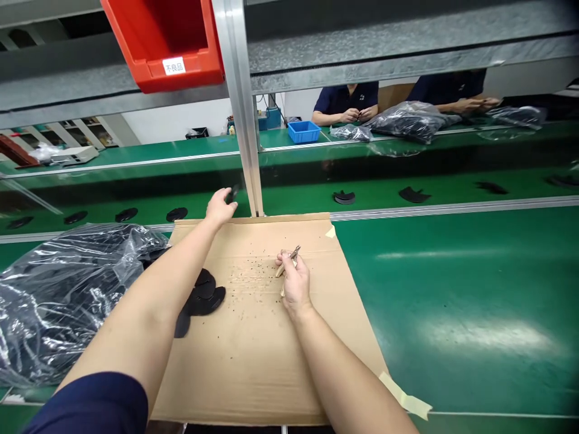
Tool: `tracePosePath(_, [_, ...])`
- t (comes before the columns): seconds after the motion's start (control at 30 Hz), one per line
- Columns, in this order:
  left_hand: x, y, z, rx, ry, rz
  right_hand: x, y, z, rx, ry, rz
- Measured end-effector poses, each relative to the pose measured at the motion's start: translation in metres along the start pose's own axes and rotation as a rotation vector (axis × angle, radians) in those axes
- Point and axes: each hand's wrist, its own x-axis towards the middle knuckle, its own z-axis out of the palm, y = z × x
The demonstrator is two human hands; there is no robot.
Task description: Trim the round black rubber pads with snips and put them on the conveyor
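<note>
My left hand [220,208] reaches forward past the far edge of a cardboard sheet [266,349], its fingers pinched on a small dark piece [233,193] over the green conveyor belt [380,193]. My right hand [295,280] rests on the cardboard, closed round a small pair of metal snips [289,260] whose tips point up and away. A few flat black round pieces [203,296] lie stacked on the cardboard beside my left forearm. Fine dark scraps [251,274] are scattered on the cardboard between my hands.
A clear plastic bag [58,295] of black pieces lies at the left. More black pieces [344,196] ride on the belt. An aluminium post [242,108] rises beyond the cardboard, with a red bin [167,42] above. Two people work across the line, near a blue tray [304,131].
</note>
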Motion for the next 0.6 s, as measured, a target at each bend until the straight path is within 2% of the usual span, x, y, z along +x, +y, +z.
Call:
tracePosePath(0.07, [0.002,0.006,0.007,-0.006,-0.049,-0.037,0.001,-0.001,-0.002,-0.008,-0.015,-0.011])
tracePosePath(0.17, [-0.021,0.013,0.005,-0.05,-0.042,-0.09,0.002,-0.002,-0.005,-0.055,-0.028,-0.064])
tracePosePath(0.23, [-0.051,0.015,-0.006,-0.024,-0.098,-0.063,0.002,-0.001,-0.007,-0.094,-0.019,-0.093])
tracePosePath(0.4, [-0.146,0.004,-0.042,0.222,-0.376,0.149,0.01,-0.007,-0.002,-0.146,0.026,-0.131])
tracePosePath(0.5, [-0.191,-0.016,-0.048,0.297,-0.425,0.315,0.043,-0.025,0.001,-0.372,0.026,-0.233])
tracePosePath(0.6, [-0.216,-0.036,-0.04,0.346,-0.384,0.393,0.098,-0.054,-0.008,-0.788,0.012,-0.327])
